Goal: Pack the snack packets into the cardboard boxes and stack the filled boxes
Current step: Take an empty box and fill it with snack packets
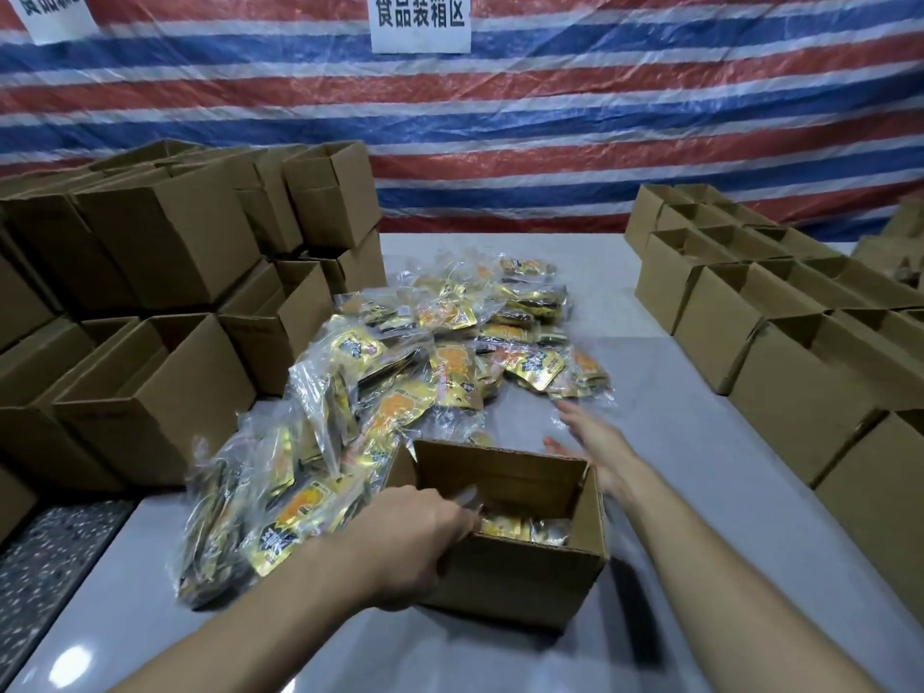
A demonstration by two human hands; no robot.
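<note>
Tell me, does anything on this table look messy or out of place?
The snack packets sprawl in a loose heap across the table. The left boxes are stacked unevenly, some skewed, while the right boxes stand in neat rows. Nothing looks torn.

A box (510,577) with its top open stands on the pale grey table (675,467), near the front edge. A loose pile of gold packets (400,372) in clear bags lies on the table behind the box and to its left, coming right up against the box's far left corner. Rows of boxes (780,352) stand well to the right of the box, and a stack of boxes (165,252) rises to its left at the table's edge, its footing hidden.
</note>
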